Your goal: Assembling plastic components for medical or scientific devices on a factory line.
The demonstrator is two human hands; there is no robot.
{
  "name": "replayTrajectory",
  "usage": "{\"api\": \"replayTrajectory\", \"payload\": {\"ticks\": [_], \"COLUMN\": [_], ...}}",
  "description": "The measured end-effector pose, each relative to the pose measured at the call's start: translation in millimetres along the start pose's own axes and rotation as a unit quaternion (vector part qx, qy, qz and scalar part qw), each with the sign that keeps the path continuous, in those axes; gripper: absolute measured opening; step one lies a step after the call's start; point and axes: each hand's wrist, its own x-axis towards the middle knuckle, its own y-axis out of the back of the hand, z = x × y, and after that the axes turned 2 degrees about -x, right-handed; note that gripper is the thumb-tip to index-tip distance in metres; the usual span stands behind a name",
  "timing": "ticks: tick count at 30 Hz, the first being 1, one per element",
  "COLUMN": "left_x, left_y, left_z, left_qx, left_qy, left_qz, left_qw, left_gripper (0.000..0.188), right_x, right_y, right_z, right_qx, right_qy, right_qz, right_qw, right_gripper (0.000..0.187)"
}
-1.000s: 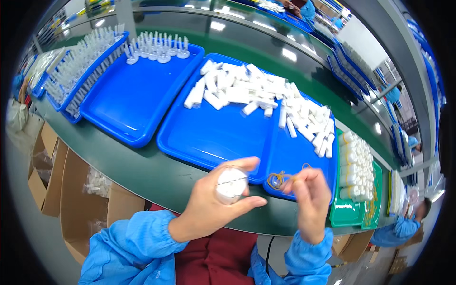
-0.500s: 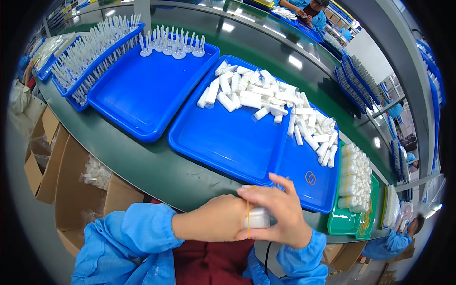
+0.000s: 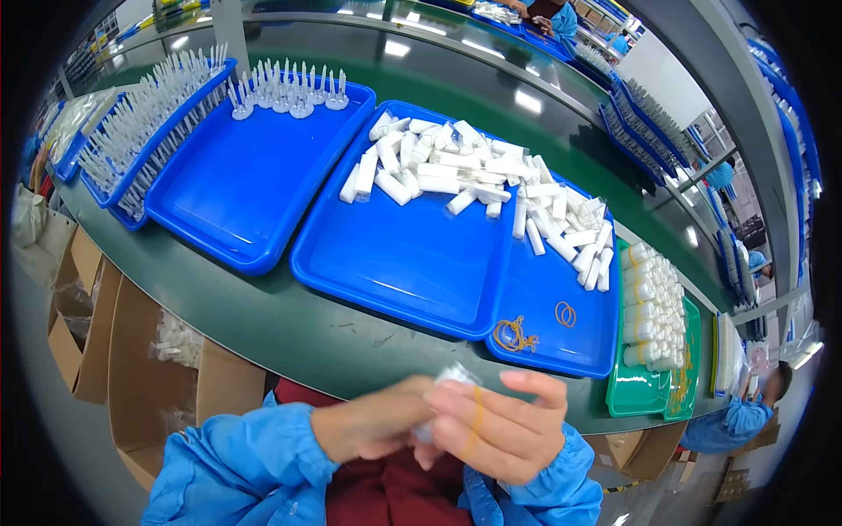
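Note:
In front of my body both hands meet around a small bundle of white pieces in clear wrap [image 3: 457, 375], mostly hidden by fingers. My left hand [image 3: 379, 422] is closed on its left side, smeared by motion. From the right, my right hand [image 3: 504, 428] lies across the bundle with fingers together and bent. A yellow rubber band [image 3: 476, 412] runs over those right fingers; whether it also circles the bundle is hidden. Just beyond the hands, loose rubber bands [image 3: 513, 337] lie in the right blue tray [image 3: 548, 352].
White wrapped pieces [image 3: 438, 171] are heaped in the middle blue tray [image 3: 395, 298] and the right one. Clear spiked parts [image 3: 289, 92] stand in the left blue trays. Banded white bundles [image 3: 649, 307] fill a green tray [image 3: 636, 399]. Cardboard boxes [image 3: 145, 386] stand below the table edge.
My right hand has closed further over the bundle, and its fingers now cover most of it. The hands sit slightly lower, uncovering the rubber bands in the tray. The view has shifted a little.

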Motion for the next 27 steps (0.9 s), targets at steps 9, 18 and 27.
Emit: {"api": "replayTrajectory", "payload": {"ticks": [9, 18, 27], "left_x": [8, 0, 11], "left_y": [-13, -18, -23], "left_z": [19, 32, 28], "left_qx": [0.501, 0.714, 0.139], "left_qy": [-0.468, -0.324, -0.140], "left_qz": [0.186, 0.123, 0.029], "left_qw": [0.704, 0.608, 0.980], "left_gripper": [0.068, 0.099, 0.094], "right_x": [-20, -9, -15], "right_y": [-37, -11, -34], "right_z": [5, 9, -14], "right_qx": [0.624, 0.248, 0.049], "right_qy": [-0.472, -0.273, -0.206], "right_qz": [0.175, 0.044, 0.046], "right_qw": [0.598, 0.929, 0.976], "right_gripper": [0.094, 0.046, 0.047]}}
